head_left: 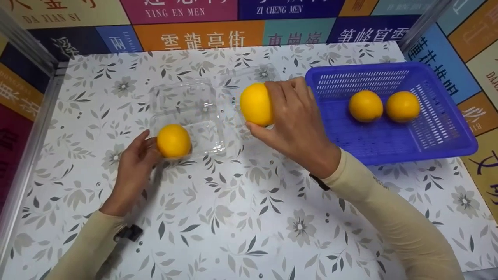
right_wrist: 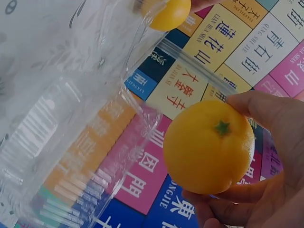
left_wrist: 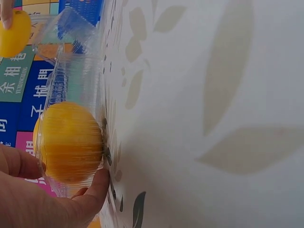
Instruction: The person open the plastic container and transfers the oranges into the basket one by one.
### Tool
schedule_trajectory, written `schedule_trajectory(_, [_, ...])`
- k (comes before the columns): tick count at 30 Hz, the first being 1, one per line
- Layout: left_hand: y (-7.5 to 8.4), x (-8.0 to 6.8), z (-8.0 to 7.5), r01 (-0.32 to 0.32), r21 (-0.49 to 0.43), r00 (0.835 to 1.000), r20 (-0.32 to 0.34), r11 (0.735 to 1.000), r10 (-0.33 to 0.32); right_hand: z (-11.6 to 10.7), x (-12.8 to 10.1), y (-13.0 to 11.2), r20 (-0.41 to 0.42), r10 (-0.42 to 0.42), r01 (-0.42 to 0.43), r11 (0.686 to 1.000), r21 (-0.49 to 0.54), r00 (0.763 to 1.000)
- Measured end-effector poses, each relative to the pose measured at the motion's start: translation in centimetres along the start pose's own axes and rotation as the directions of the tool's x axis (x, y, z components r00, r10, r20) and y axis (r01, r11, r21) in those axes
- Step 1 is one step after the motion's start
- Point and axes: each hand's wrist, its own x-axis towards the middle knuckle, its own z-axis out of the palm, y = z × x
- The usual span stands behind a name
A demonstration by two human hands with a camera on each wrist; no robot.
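A clear plastic clamshell box (head_left: 186,112) lies open on the flower-patterned table. In its near left corner sits an orange (head_left: 173,140), also seen through the plastic wall in the left wrist view (left_wrist: 70,141). My left hand (head_left: 136,163) touches that orange and the box's edge with loosely bent fingers. My right hand (head_left: 293,116) grips a second orange (head_left: 256,104) in the air, just right of the box; its green stem end shows in the right wrist view (right_wrist: 209,147).
A blue plastic basket (head_left: 439,128) stands at the right with two more oranges (head_left: 365,105) (head_left: 402,106) inside. Walls covered with coloured signs enclose the table at the back and sides. A metal rail (head_left: 27,155) runs along the left edge.
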Motion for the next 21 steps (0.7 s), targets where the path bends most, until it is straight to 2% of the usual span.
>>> schedule_trajectory(15, [0.0, 0.0, -0.1, 0.015, 0.021, 1.000, -0.004, 1.000, -0.014, -3.5, -1.2, 4.7, -0.012, 0.153, -0.152, 0.987, 0.056, 0.988])
schedule_trajectory(21, [0.1, -0.1, -0.1, 0.011, 0.004, 1.000, 0.006, 1.000, -0.011, -4.5, -1.7, 7.2, -0.016, 0.197, -0.196, 0.980, 0.030, 0.980])
